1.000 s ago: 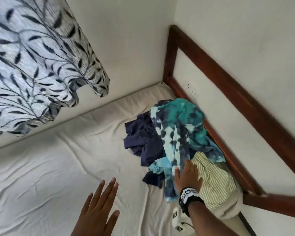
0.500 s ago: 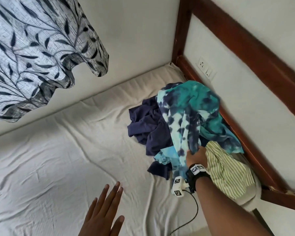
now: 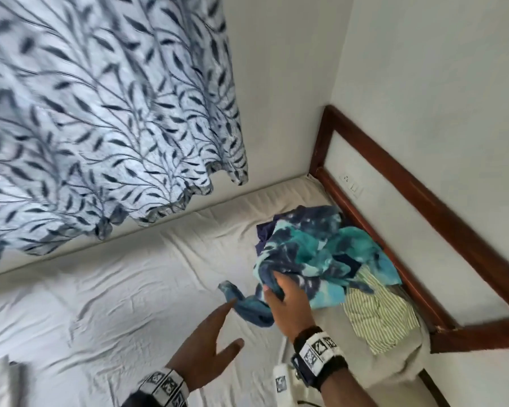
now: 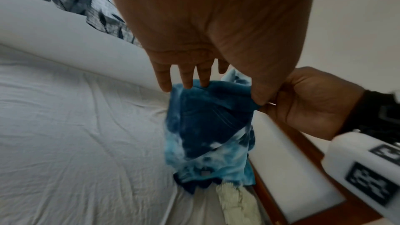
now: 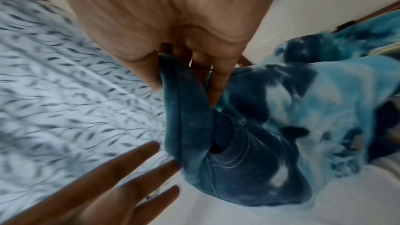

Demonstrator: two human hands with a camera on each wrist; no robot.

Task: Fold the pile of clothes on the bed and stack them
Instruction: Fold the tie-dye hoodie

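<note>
Gripping a bunched fold of the tie-dye garment (image 3: 312, 254), the right hand (image 3: 288, 306) has its fingers and thumb curled into the soft blue, teal and white cloth and lifts part of it off the pile of clothes (image 3: 335, 268). A hemmed, stitched edge hangs below this hand in the right wrist view. Just to its left, the left hand (image 3: 206, 345) is spread with straight fingers, holding nothing; in the left wrist view its fingertips (image 4: 187, 85) sit at the top edge of the hanging cloth, though I cannot tell whether they touch it.

Under the tie-dye piece lie a dark navy garment (image 3: 263, 233) at the far side and a green-and-white striped garment (image 3: 379, 318) at the near side, all crumpled together at the right edge of the bed, against the dark wooden frame (image 3: 423, 201). Left of the hands, the wrinkled white sheet (image 3: 100, 304) spreads wide and flat.

A leaf-patterned curtain (image 3: 100, 113) hangs at the far left before pale walls. A wall socket (image 3: 350, 183) sits behind the frame.
</note>
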